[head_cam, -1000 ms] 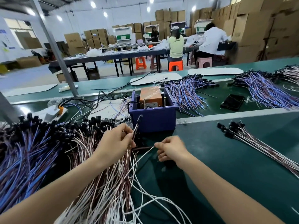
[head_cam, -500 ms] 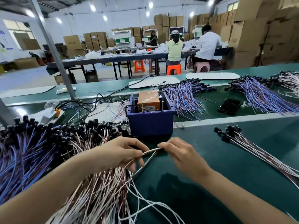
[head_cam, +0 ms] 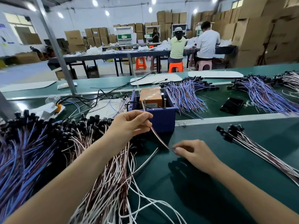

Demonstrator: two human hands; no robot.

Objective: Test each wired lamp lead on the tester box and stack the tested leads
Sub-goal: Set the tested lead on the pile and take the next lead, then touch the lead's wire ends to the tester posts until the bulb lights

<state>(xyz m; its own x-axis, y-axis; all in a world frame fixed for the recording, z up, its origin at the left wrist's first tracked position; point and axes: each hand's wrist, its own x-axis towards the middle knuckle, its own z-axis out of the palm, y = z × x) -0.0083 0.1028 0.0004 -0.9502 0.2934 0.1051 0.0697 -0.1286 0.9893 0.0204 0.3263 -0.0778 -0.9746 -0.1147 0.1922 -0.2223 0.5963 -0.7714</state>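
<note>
Just in front of the blue box (head_cam: 165,120), the left hand (head_cam: 129,125) and right hand (head_cam: 192,152) each pinched one wire (head_cam: 159,137).

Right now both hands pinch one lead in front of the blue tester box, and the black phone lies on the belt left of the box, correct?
Not quite. The head view shows the black phone lying on the belt to the right of the blue tester box, not left. The rest holds: the left hand and the right hand pinch one lead in front of the box.
</note>
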